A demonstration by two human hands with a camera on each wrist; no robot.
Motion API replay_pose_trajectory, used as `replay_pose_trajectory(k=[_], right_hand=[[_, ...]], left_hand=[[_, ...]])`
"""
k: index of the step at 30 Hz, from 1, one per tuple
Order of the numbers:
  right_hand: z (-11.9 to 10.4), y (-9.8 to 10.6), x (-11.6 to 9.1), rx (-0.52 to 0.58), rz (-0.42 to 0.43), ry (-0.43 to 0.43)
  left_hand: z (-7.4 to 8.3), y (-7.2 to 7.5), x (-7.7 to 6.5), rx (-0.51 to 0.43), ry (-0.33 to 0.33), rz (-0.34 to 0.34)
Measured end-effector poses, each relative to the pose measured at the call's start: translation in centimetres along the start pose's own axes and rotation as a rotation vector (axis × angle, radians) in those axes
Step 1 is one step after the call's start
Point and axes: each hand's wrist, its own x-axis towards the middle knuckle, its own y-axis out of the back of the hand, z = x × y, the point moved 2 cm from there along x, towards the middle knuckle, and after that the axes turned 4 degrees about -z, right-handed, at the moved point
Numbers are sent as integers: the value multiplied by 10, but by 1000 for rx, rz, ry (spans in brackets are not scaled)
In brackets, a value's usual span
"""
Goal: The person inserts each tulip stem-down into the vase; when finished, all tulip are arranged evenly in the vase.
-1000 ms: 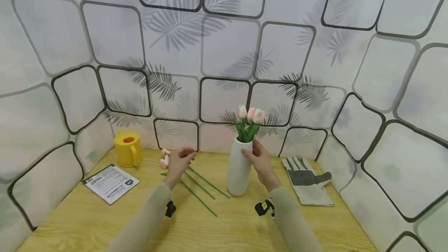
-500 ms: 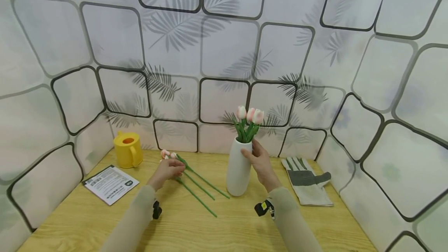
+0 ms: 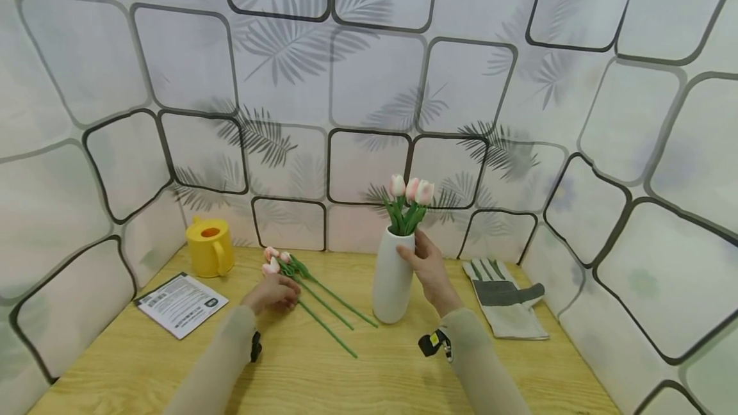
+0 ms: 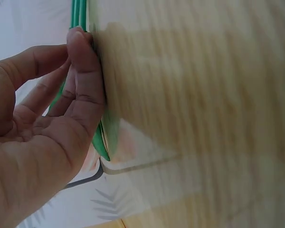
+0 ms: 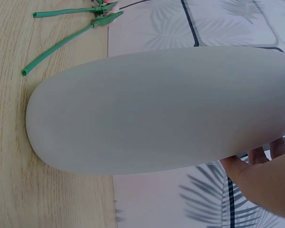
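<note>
In the head view, three pink-and-white tulips (image 3: 325, 302) lie on the wooden table with their green stems pointing toward the front right. My left hand (image 3: 273, 293) is down at the nearest one, just below its bloom. The left wrist view has thumb and fingertips (image 4: 78, 45) meeting at the green stems (image 4: 79, 12), pinching one low over the tabletop. A tall white vase (image 3: 393, 280) stands upright, with several more tulips (image 3: 410, 191) in its mouth. My right hand (image 3: 429, 268) grips the vase's upper right side, its fingers partly hidden behind it.
A yellow watering can (image 3: 210, 248) stands at the back left, with a printed card (image 3: 182, 305) in front of it. Grey-and-white work gloves (image 3: 506, 300) lie to the right of the vase. Patterned fabric walls (image 3: 369, 82) enclose the wooden table (image 3: 369, 376).
My left hand has drawn back to the left and lowered from above the lying tulips to the nearest stem, uncovering the blooms. My right hand and the vase have stayed put.
</note>
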Motion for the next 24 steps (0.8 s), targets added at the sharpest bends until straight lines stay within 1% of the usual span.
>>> replay_pose_trajectory(k=[3,7,11,14,16,21,23,24], right_hand=[[10,3,6,8,-1,-2],[18,5,10,18,5,12],[21,6,10,16,18,20],[20,5,9,8,26,28],[19,5,9,4,32,32],[18,4,9,-2,28,38],[18,4,9,0,24,35],[19,5,9,0,22,33]], left_hand=[[2,-4,-1,-2,43,17],[6,-7,-2,32,83,29],[7,-8,-2,59,94,26],[6,-8,-2,50,79,11],[5,-7,-1,25,55,-3],[4,-3,1,-37,-36,-38],[4,-3,0,-48,-73,-32],[4,-3,0,-57,-84,-13]])
